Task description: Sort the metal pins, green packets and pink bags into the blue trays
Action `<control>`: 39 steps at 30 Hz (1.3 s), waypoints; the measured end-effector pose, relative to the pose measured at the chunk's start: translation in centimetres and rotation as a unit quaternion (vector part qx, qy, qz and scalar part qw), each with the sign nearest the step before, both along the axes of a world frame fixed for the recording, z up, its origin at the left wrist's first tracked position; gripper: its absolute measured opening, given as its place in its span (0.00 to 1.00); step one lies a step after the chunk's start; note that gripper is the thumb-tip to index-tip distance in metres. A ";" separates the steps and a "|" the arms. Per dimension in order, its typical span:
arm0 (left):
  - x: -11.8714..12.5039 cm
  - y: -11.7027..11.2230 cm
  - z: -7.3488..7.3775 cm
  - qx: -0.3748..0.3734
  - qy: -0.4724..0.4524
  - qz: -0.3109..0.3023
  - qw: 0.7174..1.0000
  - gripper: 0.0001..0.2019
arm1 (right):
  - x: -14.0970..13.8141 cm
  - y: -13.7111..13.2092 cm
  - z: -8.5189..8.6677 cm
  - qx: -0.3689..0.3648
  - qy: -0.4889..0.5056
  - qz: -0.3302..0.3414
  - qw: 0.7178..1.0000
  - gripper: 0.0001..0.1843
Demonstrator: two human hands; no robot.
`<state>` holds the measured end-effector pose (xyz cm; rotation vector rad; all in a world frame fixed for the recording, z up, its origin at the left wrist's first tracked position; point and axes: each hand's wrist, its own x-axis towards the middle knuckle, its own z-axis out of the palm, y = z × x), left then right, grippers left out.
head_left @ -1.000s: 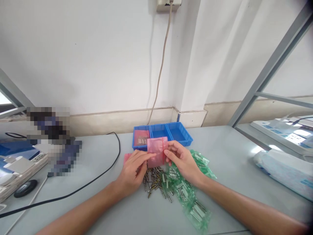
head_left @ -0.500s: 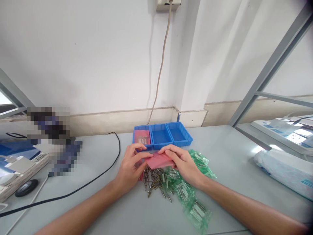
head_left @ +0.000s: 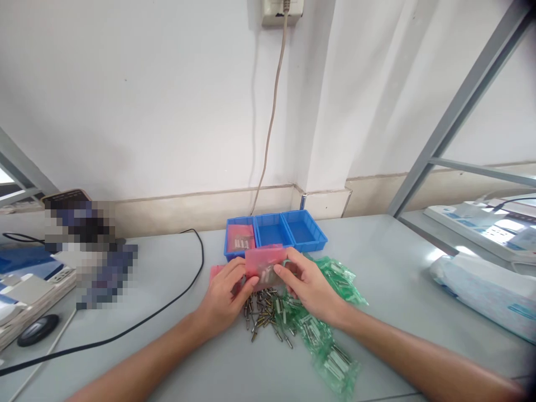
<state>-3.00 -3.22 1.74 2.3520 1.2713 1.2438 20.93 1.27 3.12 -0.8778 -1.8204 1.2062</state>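
Left grip (head_left: 223,293) and right grip (head_left: 309,283) hold pink bag (head_left: 261,261).

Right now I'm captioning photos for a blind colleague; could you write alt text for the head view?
A person's left hand and right hand hold a pink bag over a grey table. Below it lie loose metal pieces, green bags to their right; behind are three blue bins, the leftmost holding another pink bag.

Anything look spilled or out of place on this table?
Perhaps the loose metal pins: they lie scattered at all angles on the tabletop, uncontained, beside filled green bags. No damage stands out.
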 end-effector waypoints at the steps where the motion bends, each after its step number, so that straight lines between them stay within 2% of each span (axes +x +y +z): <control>1: 0.0 0.0 0.1 0.015 -0.003 -0.012 1.000 0.09 | -0.1 0.0 0.0 -0.027 0.015 0.000 1.000 0.13; 4: -0.1 0.1 0.2 0.061 -0.008 -0.035 0.997 0.10 | -0.3 0.0 0.1 -0.076 0.070 -0.005 0.995 0.14; 11: -0.5 -0.1 0.1 0.116 0.039 -0.053 0.991 0.12 | -0.4 0.5 -0.1 -0.109 0.146 -0.023 0.983 0.17; 16: -0.7 0.0 0.3 0.099 0.103 -0.103 0.984 0.18 | -0.4 0.4 0.2 -0.110 0.147 -0.024 0.983 0.18; 19: -0.9 0.0 0.2 0.066 0.091 -0.119 0.986 0.24 | -0.2 0.3 0.2 -0.100 0.117 -0.032 0.988 0.22; 21: -1.0 0.0 0.2 0.054 0.070 -0.117 0.989 0.27 | -0.1 0.2 0.0 -0.094 0.101 -0.034 0.990 0.30; 23: -1.1 -0.1 0.1 0.052 0.052 -0.111 0.991 0.26 | 0.0 0.1 -0.1 -0.082 0.087 -0.030 0.992 0.33; 27: -0.9 -0.3 0.2 0.058 0.041 -0.089 0.994 0.20 | 0.0 0.1 -0.2 -0.042 0.065 -0.011 0.997 0.25; 30: -0.6 -0.4 -0.1 0.046 0.034 -0.074 0.996 0.29 | 0.0 0.3 0.0 -0.003 0.050 -0.022 0.998 0.22; 33: -0.6 -0.1 -0.5 0.015 0.019 -0.051 0.998 0.32 | -0.1 0.5 0.0 0.010 0.043 -0.019 0.999 0.25; 39: -0.7 0.8 -0.7 0.006 -0.020 -0.019 1.000 0.22 | -0.1 0.6 -0.1 -0.003 0.035 0.009 0.999 0.24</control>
